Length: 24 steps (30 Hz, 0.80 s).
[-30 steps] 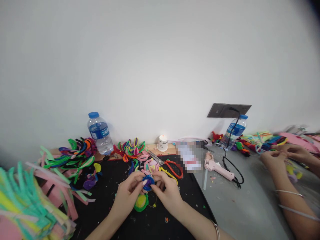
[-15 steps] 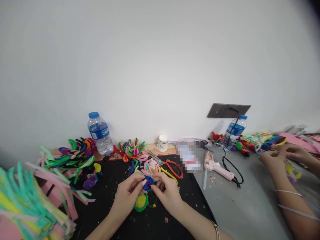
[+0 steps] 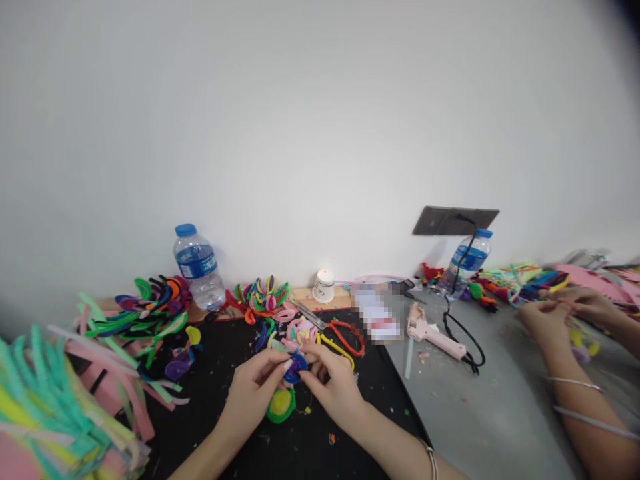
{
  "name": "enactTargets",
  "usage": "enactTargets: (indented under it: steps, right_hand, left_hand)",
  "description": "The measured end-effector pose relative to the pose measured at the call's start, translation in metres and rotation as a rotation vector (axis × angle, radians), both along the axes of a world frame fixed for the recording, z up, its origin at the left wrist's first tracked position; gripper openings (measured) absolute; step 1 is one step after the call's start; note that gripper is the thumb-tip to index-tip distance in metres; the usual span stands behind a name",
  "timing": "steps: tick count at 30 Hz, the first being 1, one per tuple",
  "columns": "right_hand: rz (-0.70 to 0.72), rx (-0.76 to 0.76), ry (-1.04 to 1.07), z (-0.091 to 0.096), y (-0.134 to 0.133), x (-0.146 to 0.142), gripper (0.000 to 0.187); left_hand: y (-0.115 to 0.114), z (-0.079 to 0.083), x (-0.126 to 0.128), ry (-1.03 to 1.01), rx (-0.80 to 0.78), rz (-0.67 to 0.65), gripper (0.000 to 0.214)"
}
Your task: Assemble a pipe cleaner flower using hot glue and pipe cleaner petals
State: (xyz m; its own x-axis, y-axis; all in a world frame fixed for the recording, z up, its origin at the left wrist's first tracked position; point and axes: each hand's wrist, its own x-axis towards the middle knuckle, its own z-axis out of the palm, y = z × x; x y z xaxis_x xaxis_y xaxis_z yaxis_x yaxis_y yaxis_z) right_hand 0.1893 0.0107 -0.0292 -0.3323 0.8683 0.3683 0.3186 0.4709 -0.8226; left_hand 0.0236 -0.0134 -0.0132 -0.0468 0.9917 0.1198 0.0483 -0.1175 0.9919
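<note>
One blue-purple fuzzy piece (image 3: 296, 368) over black mat (image 3: 300, 453), between both hands. Left hand (image 3: 253, 387): thumb and finger pinching piece's left side. Right hand (image 3: 340, 387): same on right side, other fingers curled. Green-yellow piece (image 3: 281, 405) just below; cannot tell if attached. Beyond hands: red-handled scissors (image 3: 313, 316), upturned white cup (image 3: 324, 288). Right: pink glue gun (image 3: 437, 338) on grey tabletop (image 3: 450, 413); farther right, co-worker's hands (image 3: 547, 323), fingertips together.

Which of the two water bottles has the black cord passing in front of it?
The right-hand bottle, by the wall socket: the black cord crosses its label in this view. The left-hand bottle has no cord in front.
</note>
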Motion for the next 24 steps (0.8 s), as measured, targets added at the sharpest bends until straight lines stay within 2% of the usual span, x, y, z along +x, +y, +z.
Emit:
enactTargets:
  steps: [9,24]
  right_hand:
    - [0.003,-0.012,0.001,0.0047,-0.0007,-0.0004,0.031]
    - [0.028,-0.033,0.022,0.0006,0.0009,-0.0001,0.032]
  left_hand:
    - [0.0004,-0.0098,-0.0031,0.048,0.057,0.014,0.009]
    - [0.0011,-0.0066,-0.0039,0.048,0.055,0.000,0.008]
